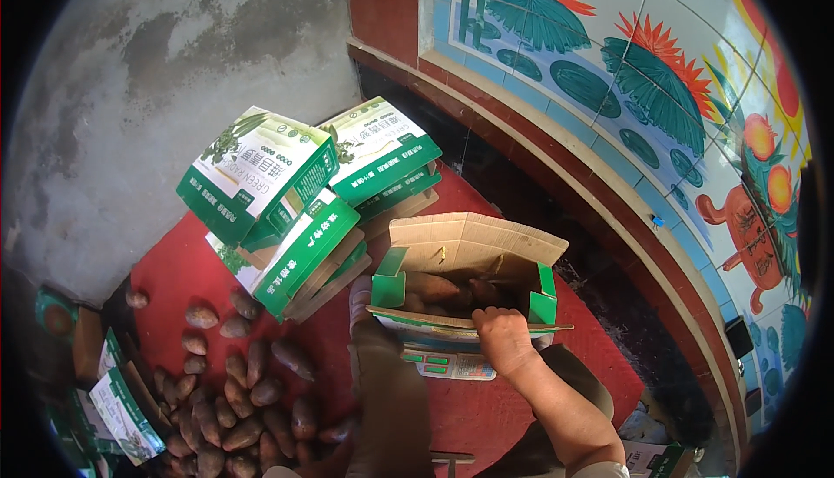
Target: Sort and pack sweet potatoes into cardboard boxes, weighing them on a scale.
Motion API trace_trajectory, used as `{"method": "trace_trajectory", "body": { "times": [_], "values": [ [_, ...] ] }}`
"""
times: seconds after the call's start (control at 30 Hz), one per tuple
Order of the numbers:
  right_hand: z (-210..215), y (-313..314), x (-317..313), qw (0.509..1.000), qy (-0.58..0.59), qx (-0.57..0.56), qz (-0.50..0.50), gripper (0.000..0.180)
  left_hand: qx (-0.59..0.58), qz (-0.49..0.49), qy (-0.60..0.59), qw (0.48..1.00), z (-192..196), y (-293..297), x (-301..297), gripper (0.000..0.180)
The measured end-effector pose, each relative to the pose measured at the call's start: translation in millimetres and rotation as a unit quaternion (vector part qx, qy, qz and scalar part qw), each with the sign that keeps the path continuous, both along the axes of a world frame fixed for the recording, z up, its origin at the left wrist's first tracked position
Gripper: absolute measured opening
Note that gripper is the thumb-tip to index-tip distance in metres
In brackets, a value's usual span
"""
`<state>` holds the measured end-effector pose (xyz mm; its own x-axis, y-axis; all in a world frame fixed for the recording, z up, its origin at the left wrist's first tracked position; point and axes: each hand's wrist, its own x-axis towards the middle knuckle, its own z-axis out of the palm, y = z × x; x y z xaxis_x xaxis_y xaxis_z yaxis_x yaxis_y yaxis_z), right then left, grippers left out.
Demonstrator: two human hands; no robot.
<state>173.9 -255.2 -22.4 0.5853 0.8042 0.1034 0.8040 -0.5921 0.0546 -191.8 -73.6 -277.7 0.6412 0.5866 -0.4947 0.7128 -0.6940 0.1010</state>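
Observation:
An open green-and-white cardboard box (467,239) sits on a digital scale (450,365), whose green displays and keypad show below it. Inside lie several brown-red sweet potatoes (432,288), partly in shadow. My right hand (504,335) is closed over the box's near edge, fingers curled onto the cardboard. My left hand (360,294), seemingly in a pale glove, is at the box's left end, with its fingers mostly hidden. The box's lid flap stands raised at the far side, and its green side flaps stick up.
A red table (573,330) carries it all. Closed boxes (261,165) are stacked at the back left. A heap of loose sweet potatoes (234,400) covers the near left. More cartons (126,408) stand at the left edge. A grey wall (200,52) and a painted tile wall (608,61) rise behind.

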Motion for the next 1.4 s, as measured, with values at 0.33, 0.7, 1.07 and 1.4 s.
{"method": "trace_trajectory", "body": {
  "times": [0.33, 0.7, 1.07, 1.4],
  "values": [
    [-1.5, 0.7, 1.1, 1.000, -0.002, -0.002, 0.002, 0.008, -0.008, -0.002, -0.014, 1.000, 0.4, -2.1, 21.1, 0.048],
    [-0.7, -1.3, 2.4, 1.000, 0.001, 0.003, 0.006, 0.009, -0.011, -0.005, -0.004, 1.000, -0.1, -1.1, 24.1, 0.049],
    [-4.1, -1.5, 2.3, 1.000, 0.009, -0.001, 0.008, 0.007, -0.003, -0.007, 0.002, 1.000, 3.7, 6.7, 21.7, 0.049],
    [-8.0, -0.5, 1.5, 0.999, 0.019, 0.033, 0.008, 0.004, 0.012, -0.006, -0.002, 1.000, 12.6, 22.8, 16.7, 0.050]
  ]
}}
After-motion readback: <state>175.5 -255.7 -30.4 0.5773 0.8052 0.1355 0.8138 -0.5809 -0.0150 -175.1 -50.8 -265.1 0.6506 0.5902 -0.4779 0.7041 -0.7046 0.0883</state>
